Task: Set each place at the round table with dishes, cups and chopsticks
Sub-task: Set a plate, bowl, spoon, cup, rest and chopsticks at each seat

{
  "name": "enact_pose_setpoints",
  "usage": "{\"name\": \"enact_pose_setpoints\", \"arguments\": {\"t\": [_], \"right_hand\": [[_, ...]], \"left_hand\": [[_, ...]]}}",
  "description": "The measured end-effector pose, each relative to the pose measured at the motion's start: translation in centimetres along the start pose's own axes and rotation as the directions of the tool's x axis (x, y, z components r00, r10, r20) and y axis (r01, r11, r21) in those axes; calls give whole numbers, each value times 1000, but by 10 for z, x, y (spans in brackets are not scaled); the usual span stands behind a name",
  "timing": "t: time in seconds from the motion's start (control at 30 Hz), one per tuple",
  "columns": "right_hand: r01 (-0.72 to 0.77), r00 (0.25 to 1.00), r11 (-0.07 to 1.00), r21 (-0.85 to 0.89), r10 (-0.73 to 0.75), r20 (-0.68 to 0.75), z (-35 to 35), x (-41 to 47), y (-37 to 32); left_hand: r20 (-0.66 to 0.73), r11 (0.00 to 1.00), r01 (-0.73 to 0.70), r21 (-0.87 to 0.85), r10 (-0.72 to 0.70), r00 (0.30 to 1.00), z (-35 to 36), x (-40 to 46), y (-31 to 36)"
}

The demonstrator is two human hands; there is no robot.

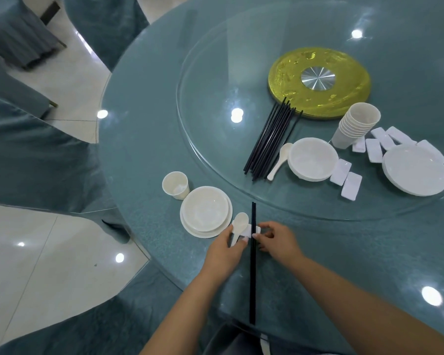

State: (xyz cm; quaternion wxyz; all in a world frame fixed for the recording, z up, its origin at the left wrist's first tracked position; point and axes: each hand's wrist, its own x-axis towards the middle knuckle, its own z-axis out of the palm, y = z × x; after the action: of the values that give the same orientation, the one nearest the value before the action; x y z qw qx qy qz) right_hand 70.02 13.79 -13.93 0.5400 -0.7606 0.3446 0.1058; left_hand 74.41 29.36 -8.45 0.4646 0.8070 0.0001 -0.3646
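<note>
Now, step: both hands squared the rest (246,230) under spoon (240,224) and chopsticks (253,262).
Left hand (224,248): fingers touched the rest — grip unclear.
Right hand (277,239): pinched the rest's end.
Next: likely another place — dishes from the turntable (215,119).

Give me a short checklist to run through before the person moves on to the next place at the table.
1. Bowl sits on its plate: ok.
2. Cup stands upright beside the plate: ok.
3. Chopsticks lie across the rest: ok.
4. Spoon lies on the rest: ok.
5. Left hand and right hand off the rest: not ok, both touch it.
6. Spare chopsticks remain: ok.
</note>
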Motion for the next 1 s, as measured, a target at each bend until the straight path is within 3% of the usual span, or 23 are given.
{"name": "enact_pose_setpoints", "arguments": {"t": [0.37,0.47,0.67,1.0], "right_hand": [[-37,999,999,36,37,-5,-4,-12,-4],[-81,997,997,-22,80,-23,-4,-20,-2],[-127,987,983,-132,138,80,8,-40,-6],[-119,990,944,-308,136,36,20,-43,-11]], "left_hand": [[-55,998,68,-4,-68,996,-7,-1,-10],[-46,998,60,-12,-61,997,-9,-1,-10],[-37,998,61,-34,-63,997,-12,2,-11],[-25,999,38,-27,-39,999,-17,0,-13]]}}
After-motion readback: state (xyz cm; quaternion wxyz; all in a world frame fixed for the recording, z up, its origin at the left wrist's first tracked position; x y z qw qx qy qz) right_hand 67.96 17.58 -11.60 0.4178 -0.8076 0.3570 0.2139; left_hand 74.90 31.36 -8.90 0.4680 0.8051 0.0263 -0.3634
